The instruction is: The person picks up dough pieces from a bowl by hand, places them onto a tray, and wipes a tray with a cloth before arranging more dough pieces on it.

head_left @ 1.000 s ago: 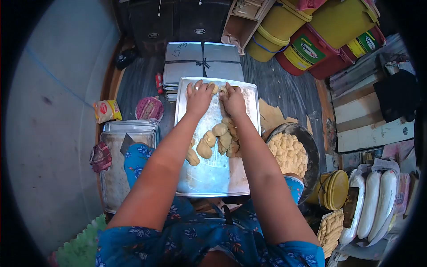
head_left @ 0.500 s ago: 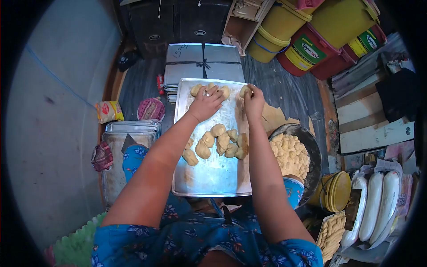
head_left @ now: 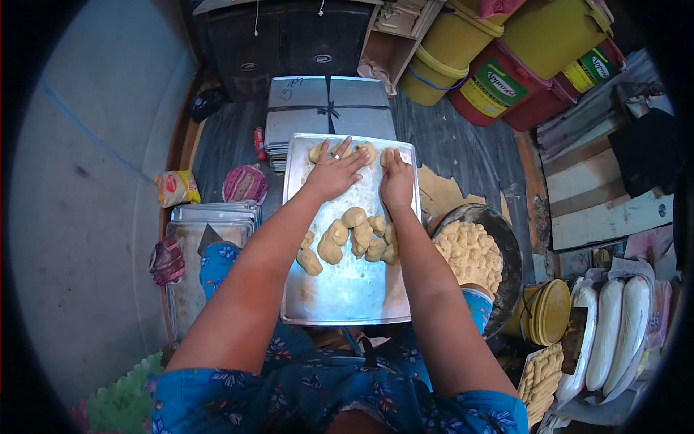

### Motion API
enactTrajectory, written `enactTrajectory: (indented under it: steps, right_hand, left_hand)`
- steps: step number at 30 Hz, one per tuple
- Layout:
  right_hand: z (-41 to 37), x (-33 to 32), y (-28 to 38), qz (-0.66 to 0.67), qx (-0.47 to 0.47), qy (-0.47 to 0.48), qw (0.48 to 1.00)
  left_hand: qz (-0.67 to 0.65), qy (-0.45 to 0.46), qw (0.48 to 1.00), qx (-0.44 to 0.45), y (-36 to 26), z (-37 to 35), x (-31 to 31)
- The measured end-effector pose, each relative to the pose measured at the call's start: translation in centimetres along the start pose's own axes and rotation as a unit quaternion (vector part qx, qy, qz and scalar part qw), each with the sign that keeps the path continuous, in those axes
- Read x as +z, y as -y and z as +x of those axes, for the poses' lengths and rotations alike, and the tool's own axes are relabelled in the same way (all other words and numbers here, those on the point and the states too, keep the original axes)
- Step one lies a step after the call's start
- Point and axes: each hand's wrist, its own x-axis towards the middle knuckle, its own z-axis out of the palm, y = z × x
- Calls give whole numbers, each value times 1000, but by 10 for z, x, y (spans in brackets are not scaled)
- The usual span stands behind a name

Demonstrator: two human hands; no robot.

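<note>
The person wears a blue garment (head_left: 325, 376) with a pale floral print and short sleeves (head_left: 191, 396) ending well above the fingers. A silver ring (head_left: 337, 155) sits on one finger of the left hand (head_left: 334, 173).

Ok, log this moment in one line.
left hand: flat on far-row dough | right hand: flat beside it | dough pile: middle of tray

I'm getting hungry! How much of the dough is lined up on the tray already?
Only a start. A few dough pieces sit in a row along the tray's far edge. The left hand and right hand lie flat on pieces in that row. Left to place: the heap of lumps in the tray's middle, and probably the bowl full of dough beside it.
</note>
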Motion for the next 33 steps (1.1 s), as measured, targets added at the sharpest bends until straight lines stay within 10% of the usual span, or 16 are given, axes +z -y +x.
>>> enactTrajectory:
  steps: [17,23,33]
  right_hand:
    - [-5,-10,14,-54,21,-6,998]
    - [-5,-8,13,-62,21,-26,998]
    - [-4,-10,14,-65,40,-10,997]
  left_hand:
    - [24,-71,997,-8,-23,17,14]
    - [12,-129,966,-223,-19,-1,-16]
    - [26,-113,968,-221,2,1,4]
